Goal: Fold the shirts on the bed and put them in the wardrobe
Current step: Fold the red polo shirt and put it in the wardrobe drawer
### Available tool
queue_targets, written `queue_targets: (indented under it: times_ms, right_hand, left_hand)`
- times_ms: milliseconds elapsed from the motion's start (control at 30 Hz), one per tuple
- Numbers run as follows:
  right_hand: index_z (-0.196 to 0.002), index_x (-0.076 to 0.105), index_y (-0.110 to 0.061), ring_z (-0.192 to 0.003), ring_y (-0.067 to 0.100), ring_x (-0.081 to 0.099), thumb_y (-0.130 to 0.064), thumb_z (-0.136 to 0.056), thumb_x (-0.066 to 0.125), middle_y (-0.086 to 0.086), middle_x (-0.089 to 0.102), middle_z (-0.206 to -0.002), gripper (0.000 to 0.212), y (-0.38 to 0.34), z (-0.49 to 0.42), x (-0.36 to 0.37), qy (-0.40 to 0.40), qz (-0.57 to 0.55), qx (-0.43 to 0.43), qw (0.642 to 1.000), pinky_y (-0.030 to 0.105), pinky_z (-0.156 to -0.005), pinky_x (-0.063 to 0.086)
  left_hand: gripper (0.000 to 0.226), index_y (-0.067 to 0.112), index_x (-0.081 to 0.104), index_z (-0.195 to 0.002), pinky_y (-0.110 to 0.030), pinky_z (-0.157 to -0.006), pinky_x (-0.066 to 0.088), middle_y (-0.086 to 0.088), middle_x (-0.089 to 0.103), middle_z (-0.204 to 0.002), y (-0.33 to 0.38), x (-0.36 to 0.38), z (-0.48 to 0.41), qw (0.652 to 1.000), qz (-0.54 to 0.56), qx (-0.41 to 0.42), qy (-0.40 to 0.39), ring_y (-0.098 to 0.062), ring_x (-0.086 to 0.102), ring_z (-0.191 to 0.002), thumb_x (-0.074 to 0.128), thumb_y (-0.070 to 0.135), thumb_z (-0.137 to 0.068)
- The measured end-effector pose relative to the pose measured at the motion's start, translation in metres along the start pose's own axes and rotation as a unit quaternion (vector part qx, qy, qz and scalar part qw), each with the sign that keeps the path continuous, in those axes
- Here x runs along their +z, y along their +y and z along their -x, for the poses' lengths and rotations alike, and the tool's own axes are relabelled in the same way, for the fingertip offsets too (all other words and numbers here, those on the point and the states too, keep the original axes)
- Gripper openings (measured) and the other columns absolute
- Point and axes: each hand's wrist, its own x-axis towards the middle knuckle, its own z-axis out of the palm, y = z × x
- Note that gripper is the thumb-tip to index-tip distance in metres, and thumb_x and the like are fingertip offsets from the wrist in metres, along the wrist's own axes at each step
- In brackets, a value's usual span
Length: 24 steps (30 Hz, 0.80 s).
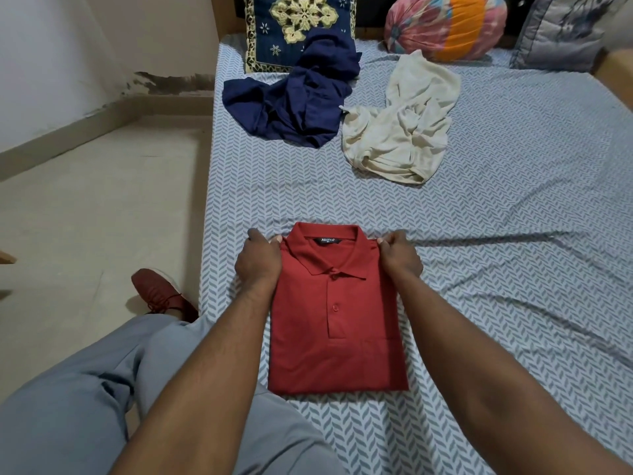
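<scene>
1 head-worn wide-angle view, looking forward and down along the bed (496, 269) from its near edge, close above the red polo shirt (337, 330) at 6 o'clock, blue embroidered pillow (291, 25) far at 12 o'clock, floor (85, 217) at 9 o'clock, grey trouser leg (85, 406) at 7 o'clock

A pale cream wall (51, 63), darkly stained near its skirting (102, 121), met a beige floor (85, 217). The bed (513, 234) wore a grey-and-white herringbone sheet (308, 200) and carried a navy embroidered pillow (270, 32) at its head.

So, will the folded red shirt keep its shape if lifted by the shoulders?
Probably not: the red shirt is soft cloth, likely floppy. The left hand and right hand pinch only its shoulders, so lower folds may drop.
</scene>
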Motion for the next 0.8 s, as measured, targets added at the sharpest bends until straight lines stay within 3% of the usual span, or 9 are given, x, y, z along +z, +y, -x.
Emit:
queue_targets:
  times_ms: [167,300,400,500,600,700,800]
  right_hand:
    - [-0.119,0.046,-0.014,-0.114,0.036,0.057,-0.052,-0.098,0.04,0.018,0.062,-0.121,0.044,-0.004,0.012,-0.015,-0.021,0.033,-0.01,0.999,0.044,-0.09,0.041]
    - [-0.122,0.046,-0.01,-0.116,0.038,0.058,-0.063,-0.094,0.038,0.022,0.062,-0.121,0.061,0.008,0.041,-0.024,-0.049,0.018,-0.019,0.998,0.044,-0.095,0.043]
    - [-0.111,0.058,-0.008,-0.1,0.034,0.066,-0.078,-0.078,0.051,0.017,0.068,-0.104,0.078,0.034,0.068,-0.023,-0.122,-0.019,0.0,0.992,0.038,-0.085,0.052]
    - [-0.105,0.066,-0.007,-0.078,0.031,0.067,-0.07,-0.071,0.069,0.019,0.07,-0.095,0.072,0.056,0.095,-0.026,-0.209,-0.08,0.025,0.974,0.03,-0.066,0.053]
    - [-0.094,0.065,-0.008,-0.069,0.021,0.057,-0.051,-0.067,0.084,0.009,0.062,-0.081,0.055,0.077,0.114,-0.029,-0.309,-0.075,0.041,0.947,0.027,-0.06,0.045]
    - [-0.076,0.058,-0.015,-0.063,0.018,0.046,-0.049,-0.063,0.087,0.003,0.05,-0.068,0.047,0.095,0.123,-0.033,-0.327,-0.034,0.04,0.944,0.026,-0.054,0.037]
    - [-0.074,0.055,-0.015,-0.06,0.018,0.048,-0.055,-0.066,0.084,0.004,0.052,-0.067,0.05,0.097,0.129,-0.036,-0.315,0.005,0.037,0.948,0.023,-0.051,0.038]
  left_hand:
    - [0.054,0.007,0.061,-0.118,-0.044,-0.09,0.045,-0.017,0.06,-0.12,-0.014,0.0,0.044,0.996,-0.079,0.019,-0.029,-0.039,0.058,-0.109,0.038,0.052,-0.098]
    - [0.063,0.008,0.064,-0.118,-0.042,-0.092,0.044,-0.016,0.062,-0.123,-0.022,-0.007,0.07,0.995,-0.069,-0.012,-0.077,-0.036,0.057,-0.113,0.033,0.059,-0.097]
    - [0.079,0.006,0.057,-0.126,-0.039,-0.095,0.043,-0.018,0.06,-0.128,-0.03,-0.016,0.092,0.986,-0.09,-0.024,-0.135,-0.035,0.056,-0.118,0.035,0.072,-0.09]
    - [0.095,0.006,0.058,-0.126,-0.04,-0.094,0.051,-0.016,0.064,-0.121,-0.045,-0.022,0.115,0.968,-0.069,-0.041,-0.236,-0.033,0.063,-0.107,0.055,0.081,-0.068]
    - [0.071,0.002,0.059,-0.117,-0.036,-0.071,0.058,-0.016,0.068,-0.106,-0.053,-0.028,0.139,0.932,-0.062,-0.046,-0.354,-0.03,0.068,-0.086,0.081,0.05,-0.07]
    - [0.045,-0.002,0.061,-0.108,-0.037,-0.067,0.061,-0.015,0.071,-0.086,-0.06,-0.029,0.151,0.895,-0.127,-0.041,-0.425,-0.027,0.071,-0.075,0.079,0.029,-0.08]
    - [0.027,0.001,0.059,-0.092,-0.026,-0.047,0.054,-0.009,0.067,-0.061,-0.055,-0.039,0.158,0.884,-0.111,-0.076,-0.448,-0.018,0.065,-0.052,0.075,0.021,-0.085]
